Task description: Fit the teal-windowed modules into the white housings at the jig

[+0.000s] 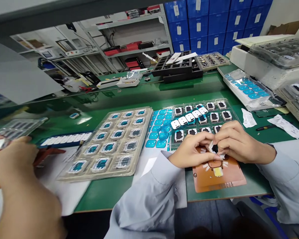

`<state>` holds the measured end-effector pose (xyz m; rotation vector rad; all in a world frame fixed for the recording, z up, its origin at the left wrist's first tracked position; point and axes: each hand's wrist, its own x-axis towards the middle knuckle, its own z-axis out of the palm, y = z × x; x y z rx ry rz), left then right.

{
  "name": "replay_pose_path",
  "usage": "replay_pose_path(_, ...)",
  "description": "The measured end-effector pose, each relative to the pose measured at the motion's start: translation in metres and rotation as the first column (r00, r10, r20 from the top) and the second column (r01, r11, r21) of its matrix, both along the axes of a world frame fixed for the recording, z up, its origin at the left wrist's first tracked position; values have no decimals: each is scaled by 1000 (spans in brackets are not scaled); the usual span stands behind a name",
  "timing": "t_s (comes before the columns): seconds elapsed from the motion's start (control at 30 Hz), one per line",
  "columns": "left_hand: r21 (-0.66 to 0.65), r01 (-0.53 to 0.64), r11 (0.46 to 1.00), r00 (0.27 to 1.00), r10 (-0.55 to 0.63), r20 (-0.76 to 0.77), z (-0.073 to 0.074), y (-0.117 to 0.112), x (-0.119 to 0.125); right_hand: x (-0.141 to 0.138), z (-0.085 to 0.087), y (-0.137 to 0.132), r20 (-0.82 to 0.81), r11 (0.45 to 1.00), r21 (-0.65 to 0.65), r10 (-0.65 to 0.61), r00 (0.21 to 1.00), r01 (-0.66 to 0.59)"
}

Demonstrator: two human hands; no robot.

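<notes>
My left hand (192,151) and my right hand (235,142) meet at the right of the bench, fingers closed on a small white-rimmed watch-like case (214,148) with a dark middle. Fingers hide much of this case. Below them lies an orange-brown mat (220,181) with a printed picture. Just behind my hands stands a clear plastic tray (232,124) of similar white cases with black middles. A strip of white rounded pieces (189,117) lies slanted across that tray. Blue rounded film stickers (157,128) on a sheet lie left of it.
A larger tray of cases with blue middles (116,133) lies to the left. A co-worker's bare arm (22,186) reaches in at far left, blurred. Crumpled white paper (286,126) and a black pen (266,127) lie right. Black compartment trays (179,68) stand behind.
</notes>
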<state>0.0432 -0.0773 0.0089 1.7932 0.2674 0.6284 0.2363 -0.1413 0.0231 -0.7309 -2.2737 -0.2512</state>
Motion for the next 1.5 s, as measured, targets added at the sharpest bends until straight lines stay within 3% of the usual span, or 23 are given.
replay_pose_path(0.43,-58,-22,998,999,24,43,-3,2,-1,7,-2,0,-46,998,-31,51,998,-53)
replay_pose_path(0.63,-7,-186,983,980,186,71,0,9,-5,18,4,1,-147,998,-44,38,988,-45)
replay_pose_path(0.73,32,-209,977,975,205,90,-1,10,-6,21,6,3,-227,999,-52,4,974,-16)
replay_pose_path(0.83,74,-215,974,968,202,147,-4,10,-5,23,4,6,-400,992,-128,-36,916,-17)
replay_pose_path(0.93,120,-243,963,958,219,184,-7,12,-4,34,1,12,-605,959,-283,-202,770,29)
replay_pose_path(1.0,139,-247,959,956,217,198,-7,12,-4,47,3,17,-648,903,-425,-346,678,55)
replay_pose_path(1.03,148,-246,958,955,214,205,-7,12,-4,55,6,18,-623,860,-508,-405,669,47)
replay_pose_path(1.1,167,-255,952,954,220,204,-6,12,-3,71,13,18,-483,728,-686,-452,750,-4)
replay_pose_path(1.13,178,-264,948,953,229,197,-6,12,-3,78,17,17,-374,632,-775,-418,828,-32)
replay_pose_path(1.2,196,-278,940,954,246,172,-5,11,-3,85,22,14,-128,368,-930,-261,957,-24)
replay_pose_path(1.27,205,-278,939,958,253,138,-5,11,-3,85,20,11,76,99,-992,-81,994,84)
replay_pose_path(1.3,208,-272,940,960,250,122,-5,11,-3,82,17,10,146,9,-989,-23,989,147)
replay_pose_path(1.33,209,-266,941,963,248,108,-4,11,-4,79,13,10,199,-43,-979,8,980,199)
replay_pose_path(1.37,209,-261,943,965,245,96,-4,11,-4,76,9,11,239,-61,-969,17,971,240)
replay_pose_path(1.5,203,-265,943,964,253,82,-3,11,-5,66,-3,11,358,28,-933,5,934,358)
